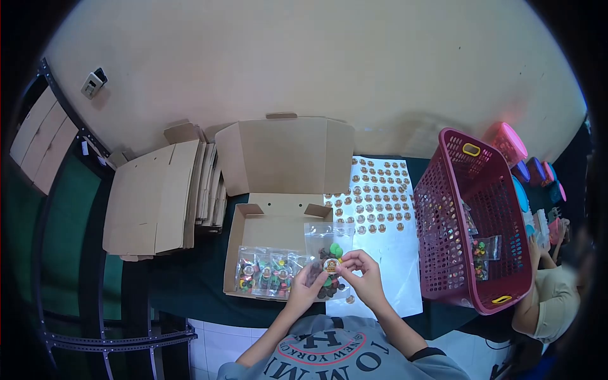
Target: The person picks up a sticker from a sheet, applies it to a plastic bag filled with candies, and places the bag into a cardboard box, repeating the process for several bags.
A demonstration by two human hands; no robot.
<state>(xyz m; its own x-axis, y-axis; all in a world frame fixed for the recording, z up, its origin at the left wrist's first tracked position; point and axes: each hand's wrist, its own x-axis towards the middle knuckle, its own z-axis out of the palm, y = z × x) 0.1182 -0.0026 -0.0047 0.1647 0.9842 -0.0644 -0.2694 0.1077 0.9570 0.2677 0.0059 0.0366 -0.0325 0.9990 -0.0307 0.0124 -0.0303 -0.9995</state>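
A clear zip bag (326, 235) of brown, green and yellow sweets is held up in front of me, over the right edge of the open cardboard box (234, 253). My left hand (306, 285) grips the bag from its left side. At the bag's front, the thumb and forefinger of my right hand (361, 273) pinch the edge of a round brown sticker (331, 266), which lies against the plastic. Inside the box, several filled bags (266, 272) with round stickers stand in a row along the near side.
Under the bag and to the right lies a white sticker sheet (386, 266) with rows of round labels. Flattened boxes (152, 202) lean at the left. A maroon basket (437, 221) holds more filled bags (484, 248). At far right sits another person (551, 297) near colourful tubs (508, 144).
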